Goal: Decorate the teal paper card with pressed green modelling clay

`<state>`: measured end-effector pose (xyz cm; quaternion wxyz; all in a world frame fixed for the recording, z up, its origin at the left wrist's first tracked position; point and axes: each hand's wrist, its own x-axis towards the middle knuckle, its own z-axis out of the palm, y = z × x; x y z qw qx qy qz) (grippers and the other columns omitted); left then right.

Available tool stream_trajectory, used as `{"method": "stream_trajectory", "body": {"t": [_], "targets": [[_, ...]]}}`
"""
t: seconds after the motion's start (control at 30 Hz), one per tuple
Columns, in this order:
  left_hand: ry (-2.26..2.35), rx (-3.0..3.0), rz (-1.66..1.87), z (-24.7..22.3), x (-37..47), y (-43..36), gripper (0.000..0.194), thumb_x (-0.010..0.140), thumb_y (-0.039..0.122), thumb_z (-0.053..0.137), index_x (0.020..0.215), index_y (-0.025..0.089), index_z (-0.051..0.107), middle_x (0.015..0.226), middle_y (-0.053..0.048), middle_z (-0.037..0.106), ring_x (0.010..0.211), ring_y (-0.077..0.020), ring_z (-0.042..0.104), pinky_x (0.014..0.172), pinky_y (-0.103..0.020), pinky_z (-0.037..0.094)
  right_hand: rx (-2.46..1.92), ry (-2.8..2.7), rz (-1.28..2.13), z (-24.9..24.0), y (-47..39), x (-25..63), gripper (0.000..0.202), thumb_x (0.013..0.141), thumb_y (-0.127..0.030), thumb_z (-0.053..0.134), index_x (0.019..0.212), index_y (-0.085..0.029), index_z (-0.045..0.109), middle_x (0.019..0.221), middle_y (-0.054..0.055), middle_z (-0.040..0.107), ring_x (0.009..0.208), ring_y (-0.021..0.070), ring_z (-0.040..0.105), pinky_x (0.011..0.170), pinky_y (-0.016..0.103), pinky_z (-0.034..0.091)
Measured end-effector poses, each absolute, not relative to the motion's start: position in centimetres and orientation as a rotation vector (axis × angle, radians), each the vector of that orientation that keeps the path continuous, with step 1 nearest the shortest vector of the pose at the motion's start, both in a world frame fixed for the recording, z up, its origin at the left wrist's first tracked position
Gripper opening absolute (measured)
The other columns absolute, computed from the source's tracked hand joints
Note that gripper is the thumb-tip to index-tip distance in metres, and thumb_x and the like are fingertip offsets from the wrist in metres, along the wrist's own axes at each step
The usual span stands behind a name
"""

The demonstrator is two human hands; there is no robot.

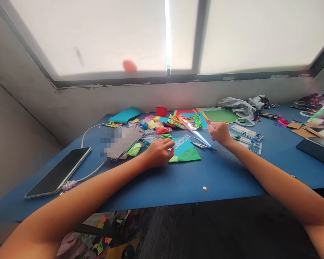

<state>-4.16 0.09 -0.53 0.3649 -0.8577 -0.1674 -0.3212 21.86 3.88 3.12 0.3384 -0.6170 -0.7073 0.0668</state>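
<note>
My left hand (160, 153) is over the left edge of a blue card (184, 146) with green clay on it, fingers curled; whether it pinches anything is hidden. Just behind the card's right side, my right hand (218, 132) is closed in a fist, and what it may hold cannot be made out. A metal compass (202, 145) lies between the hands, right of the card. Orange-handled scissors (181, 121) rest beyond it, near a green textured piece (196, 121). A clear ruler (182, 141) lies partly across the card.
A black phone (59, 172) and a second phone (128, 145) with white cables lie left. Bags of coloured clay (151, 125) sit behind my left hand. Clear plastic cases (247, 138), a white ring (245, 122) and an open box (317, 144) are right. A small white bit (205, 188) lies near the front edge.
</note>
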Motion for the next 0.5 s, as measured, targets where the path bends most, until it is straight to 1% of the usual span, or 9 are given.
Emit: {"method": "stream_trajectory", "body": {"t": [0.07, 0.17, 0.27, 0.33, 0.43, 0.5], "targets": [[-0.479, -2.201, -0.842, -0.7, -4.2, 0.4, 0.038, 0.09, 0.007, 0.039, 0.055, 0.017, 0.049, 0.068, -0.003, 0.059, 0.061, -0.0119, 0.052, 0.053, -0.025, 0.038, -1.626, -1.875, 0.191, 3.1, 3.9, 21.8, 0.045, 0.069, -0.01, 0.038, 0.027, -0.023, 0.032, 0.03, -0.001, 0.038, 0.038, 0.0107, 0.04, 0.054, 0.023, 0.041], [-0.477, -2.23, -0.842, -0.8, -4.5, 0.6, 0.035, 0.089, 0.006, 0.038, 0.058, 0.017, 0.05, 0.071, -0.003, 0.061, 0.065, -0.0124, 0.055, 0.057, -0.024, 0.042, -1.68, -1.922, 0.21, 2.9, 4.3, 22.0, 0.044, 0.068, -0.01, 0.039, 0.027, -0.023, 0.033, 0.029, -0.001, 0.038, 0.037, 0.0109, 0.039, 0.052, 0.023, 0.039], [-0.454, -2.257, -0.833, -0.5, -4.8, 0.7, 0.036, 0.088, 0.007, 0.039, 0.055, 0.018, 0.048, 0.06, 0.0, 0.056, 0.058, -0.0125, 0.052, 0.057, -0.025, 0.042, -1.773, -1.949, 0.203, 2.8, 5.0, 22.6, 0.045, 0.07, -0.011, 0.039, 0.027, -0.022, 0.038, 0.031, 0.002, 0.042, 0.042, 0.0131, 0.045, 0.055, 0.024, 0.04], [-0.427, -2.271, -0.825, -0.3, -4.9, 0.7, 0.038, 0.087, 0.007, 0.039, 0.052, 0.019, 0.045, 0.052, 0.001, 0.051, 0.052, -0.0123, 0.047, 0.055, -0.025, 0.04, -1.855, -1.947, 0.18, 2.8, 5.7, 23.2, 0.046, 0.073, -0.01, 0.039, 0.029, -0.021, 0.044, 0.036, 0.004, 0.049, 0.049, 0.0152, 0.052, 0.061, 0.025, 0.042], [-0.371, -2.279, -0.818, 0.0, -4.8, 0.5, 0.04, 0.085, 0.007, 0.039, 0.047, 0.02, 0.04, 0.047, 0.002, 0.047, 0.046, -0.0118, 0.043, 0.051, -0.027, 0.036, -1.987, -1.934, 0.134, 2.8, 6.7, 24.3, 0.045, 0.082, -0.011, 0.039, 0.041, -0.017, 0.056, 0.052, 0.006, 0.062, 0.063, 0.0167, 0.06, 0.069, 0.025, 0.044], [-0.342, -2.281, -0.812, 0.1, -4.7, 0.3, 0.042, 0.083, 0.007, 0.04, 0.043, 0.02, 0.035, 0.045, 0.002, 0.046, 0.043, -0.0117, 0.04, 0.05, -0.028, 0.034, -2.082, -1.935, 0.104, 2.8, 7.3, 25.0, 0.037, 0.089, -0.018, 0.045, 0.059, -0.014, 0.065, 0.067, 0.004, 0.068, 0.071, 0.0165, 0.062, 0.075, 0.028, 0.046]]}}
